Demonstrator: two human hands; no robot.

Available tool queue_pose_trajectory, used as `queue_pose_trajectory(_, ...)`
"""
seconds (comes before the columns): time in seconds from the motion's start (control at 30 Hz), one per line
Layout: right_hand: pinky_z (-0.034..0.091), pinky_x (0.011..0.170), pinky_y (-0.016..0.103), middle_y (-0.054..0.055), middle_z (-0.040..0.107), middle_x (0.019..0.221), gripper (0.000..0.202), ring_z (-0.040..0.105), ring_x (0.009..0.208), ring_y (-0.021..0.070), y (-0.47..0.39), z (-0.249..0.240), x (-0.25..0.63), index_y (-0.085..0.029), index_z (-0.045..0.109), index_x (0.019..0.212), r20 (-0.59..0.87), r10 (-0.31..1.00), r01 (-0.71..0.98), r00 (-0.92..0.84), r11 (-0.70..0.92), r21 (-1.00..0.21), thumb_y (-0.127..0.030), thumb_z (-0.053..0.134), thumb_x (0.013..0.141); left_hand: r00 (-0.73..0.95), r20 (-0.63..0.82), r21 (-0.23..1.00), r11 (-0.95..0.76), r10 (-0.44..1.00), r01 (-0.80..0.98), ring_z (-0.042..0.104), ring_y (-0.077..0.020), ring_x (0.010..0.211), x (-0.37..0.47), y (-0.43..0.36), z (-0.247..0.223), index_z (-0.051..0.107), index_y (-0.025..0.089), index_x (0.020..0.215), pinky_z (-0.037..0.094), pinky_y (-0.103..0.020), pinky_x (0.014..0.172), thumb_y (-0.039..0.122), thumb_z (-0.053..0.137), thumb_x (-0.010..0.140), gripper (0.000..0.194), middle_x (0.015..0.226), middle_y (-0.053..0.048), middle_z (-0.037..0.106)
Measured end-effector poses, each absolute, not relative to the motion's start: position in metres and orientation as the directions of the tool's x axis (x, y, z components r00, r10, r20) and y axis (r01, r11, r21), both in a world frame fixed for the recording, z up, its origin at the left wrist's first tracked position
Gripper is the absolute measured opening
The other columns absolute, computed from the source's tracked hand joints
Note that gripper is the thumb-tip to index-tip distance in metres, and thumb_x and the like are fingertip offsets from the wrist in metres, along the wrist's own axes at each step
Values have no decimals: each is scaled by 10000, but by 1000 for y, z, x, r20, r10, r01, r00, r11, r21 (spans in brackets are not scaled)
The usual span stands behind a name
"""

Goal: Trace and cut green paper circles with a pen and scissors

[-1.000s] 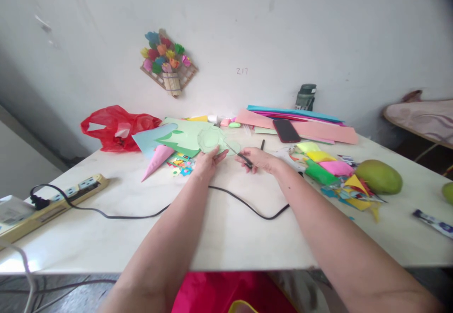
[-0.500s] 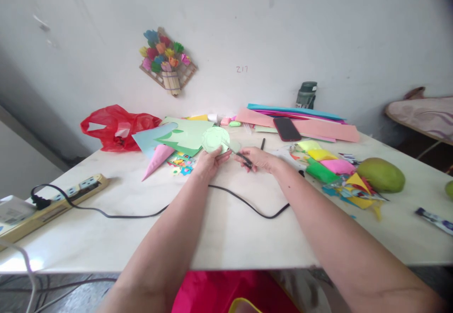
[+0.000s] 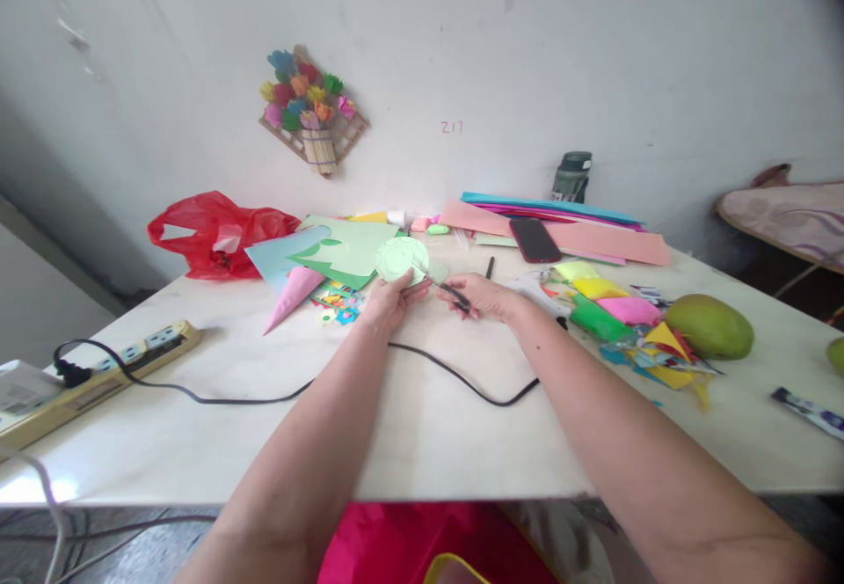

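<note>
Between the fingers and thumb of my left hand (image 3: 394, 296) is a round pale green paper (image 3: 400, 260) with lines marked on it. My right hand (image 3: 476, 295) grips the dark handles of a pair of scissors (image 3: 454, 294), whose blades reach left onto the paper disc. Just beyond my hands lies a small pale round piece (image 3: 435, 274). Green sheets (image 3: 356, 245), one with leaf shapes on it, lie behind my left hand, and a pink paper cone (image 3: 294, 296) is to its left.
A black cable (image 3: 462, 379) crosses the table from a power strip (image 3: 132, 360). Left is a red plastic bag (image 3: 224, 232). On the right are a phone (image 3: 534, 240), colored clay packets (image 3: 600, 320), paper scraps (image 3: 665, 360) and a green mango (image 3: 710, 326). A bottle (image 3: 571, 178) stands behind.
Hardly anything differs. The view has shifted very slightly; my hands still hold the paper disc and the scissors in the same place.
</note>
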State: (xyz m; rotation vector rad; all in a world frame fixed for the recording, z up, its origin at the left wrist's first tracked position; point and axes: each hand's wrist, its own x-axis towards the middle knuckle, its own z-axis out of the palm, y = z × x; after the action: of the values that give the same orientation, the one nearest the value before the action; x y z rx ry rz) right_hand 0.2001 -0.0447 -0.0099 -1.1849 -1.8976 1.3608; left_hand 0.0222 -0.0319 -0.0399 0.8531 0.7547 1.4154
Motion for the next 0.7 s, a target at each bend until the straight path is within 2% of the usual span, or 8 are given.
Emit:
queue_pose_trajectory(0.4,228,298,168,-27,504,572,358,422,396,34,-47,-8,199,-156,508,700,-85,868,333,-489,95,-938,-491,633,683,37,53,846,-25,998,-532,676,-230,755,22,-30,-40,535,75,1098,560,-267,589,98,582,773,329,920,-152,671)
queue_pose_trajectory(0.7,211,308,163,-32,485,544,284,400,377,26,-42,-11,202,-157,487,687,-101,856,312,-507,73,-947,-415,602,716,54,59,854,-23,997,-521,672,-239,791,20,-29,-42,528,93,1114,566,-286,621,120,608,761,364,959,-151,667)
